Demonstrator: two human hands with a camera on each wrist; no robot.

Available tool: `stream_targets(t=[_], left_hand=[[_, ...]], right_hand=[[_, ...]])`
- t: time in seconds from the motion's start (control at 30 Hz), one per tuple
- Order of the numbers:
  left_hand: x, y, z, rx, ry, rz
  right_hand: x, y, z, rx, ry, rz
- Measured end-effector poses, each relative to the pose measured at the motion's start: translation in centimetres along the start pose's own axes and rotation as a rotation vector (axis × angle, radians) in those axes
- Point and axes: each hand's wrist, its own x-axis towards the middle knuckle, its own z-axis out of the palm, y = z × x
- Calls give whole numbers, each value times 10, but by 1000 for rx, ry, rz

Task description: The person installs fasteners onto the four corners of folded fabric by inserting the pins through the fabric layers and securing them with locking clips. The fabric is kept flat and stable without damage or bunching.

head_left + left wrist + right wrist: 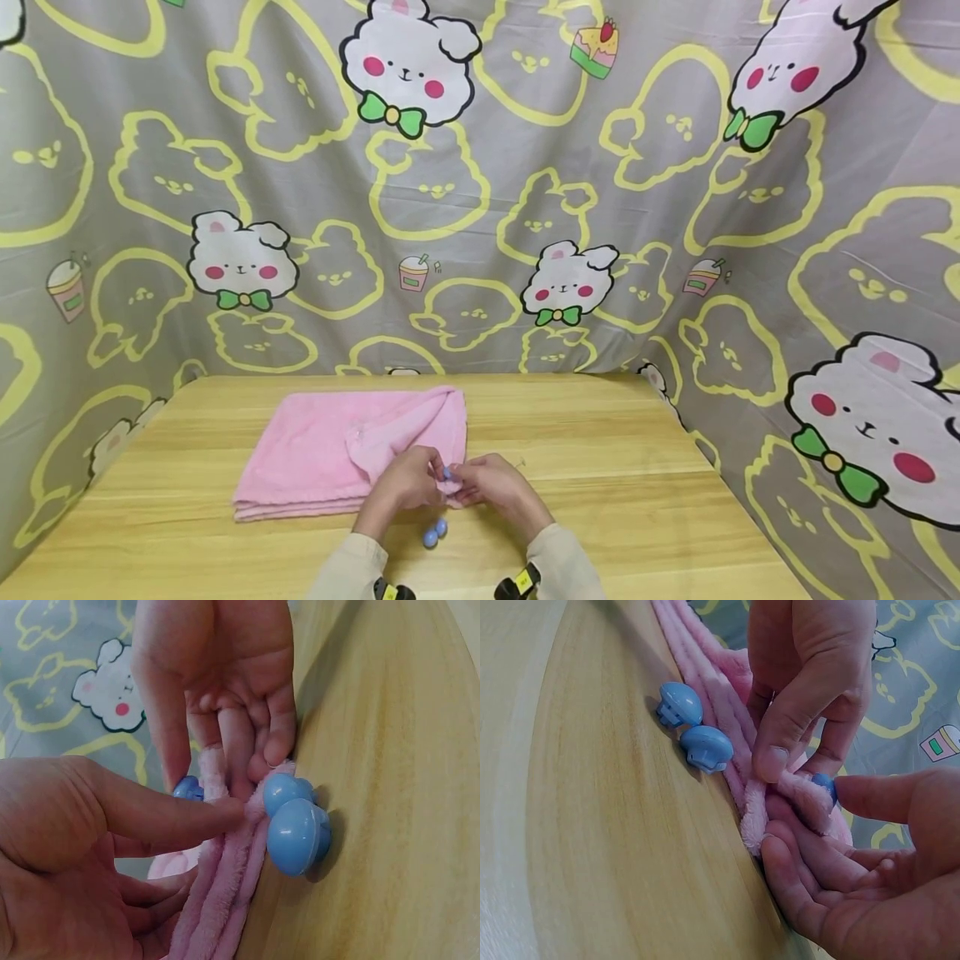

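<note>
the step in hand appears to be fitting a blue clip [447,473] to the near right corner of the folded pink blanket [307,450], which lies in layers on the tabletop [637,517], part of its right side turned back diagonally. the left hand [405,483] pinches the fabric at that corner, thumb on the plush edge. the right hand [491,485] grips the clip against the same corner: the thumb bears on the clip while other fingers reach into the fold of fabric. both hands are narrow at the grip. whether the clip is fastened cannot be told, as fingers and fabric cover much of it. two spare blue clips [430,538] lie side by side just in front of the blanket's near edge, held by neither hand. the next move probably calls for steadying the corner with the left hand and pressing the clip home with the right thumb, backed by the fingers inside the fold. caution: soft pile may slip from the pinch or bunch under the clip; verify that the fabric sits flat before applying pressure.
</note>
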Motion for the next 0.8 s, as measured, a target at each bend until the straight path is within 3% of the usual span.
stream_targets(t=[0.4,0.63,0.8], left_hand=[[1,-1,1,66,121,51],[7,-3,-8,77,324,81],[8,-7,-24,17,456,23]], right_hand=[[-2,0,-1,-25,2,12],[-1,-1,0,-15,22,29],[-1,-1,1,-34,22,26]])
